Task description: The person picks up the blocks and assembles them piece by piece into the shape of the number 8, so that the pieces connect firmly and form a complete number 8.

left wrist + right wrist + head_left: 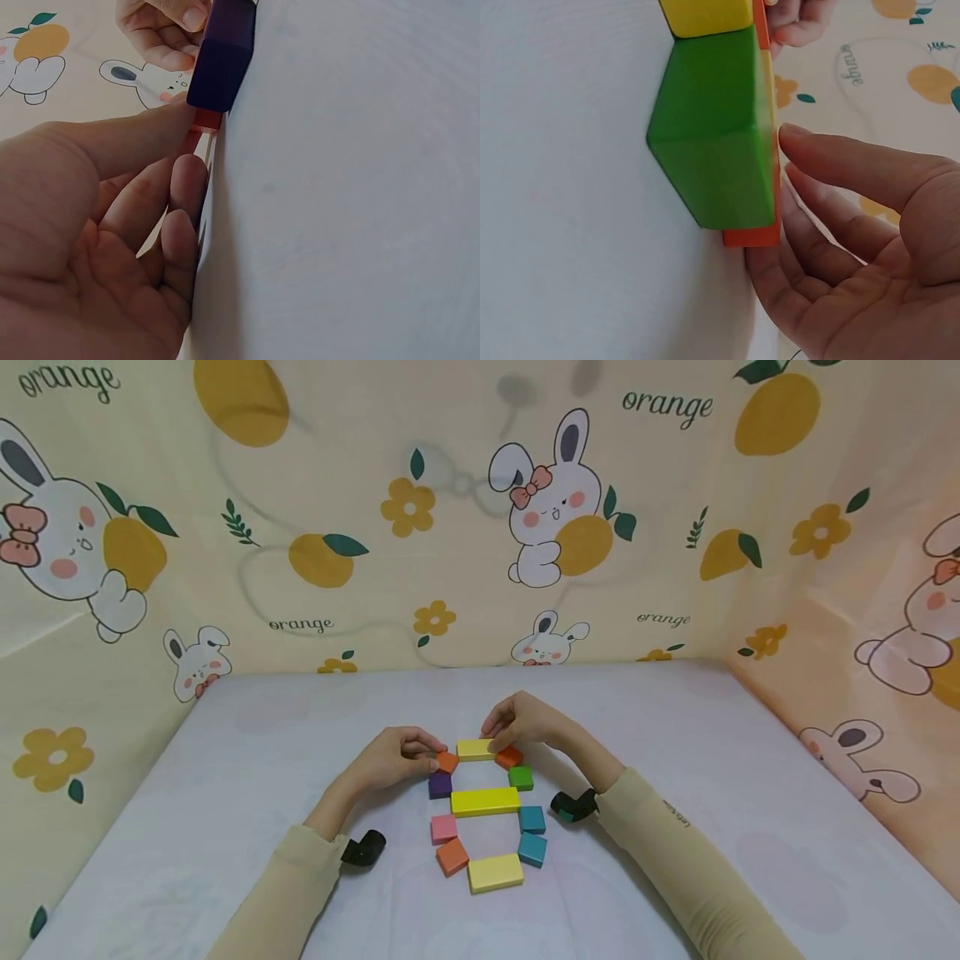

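Wooden blocks lie on the table in a figure-eight outline. At its top left corner my left hand (393,753) pinches an orange block (447,762) between thumb and fingers; a purple block (440,786) sits just below it. My right hand (528,720) holds the pale yellow block (471,749) along the top, its thumb by the right end and fingers at the far side. Beside that thumb lies another orange block (509,757), touching the green block (521,778). In the right wrist view, the green block (712,135) partly hides the orange block (751,238).
A long bright yellow block (484,802) crosses the middle. Below it lie a pink block (443,828), an orange block (452,857), teal blocks (532,819) and a pale yellow block (495,873). A patterned cloth backdrop (465,568) rises behind the white table (630,710).
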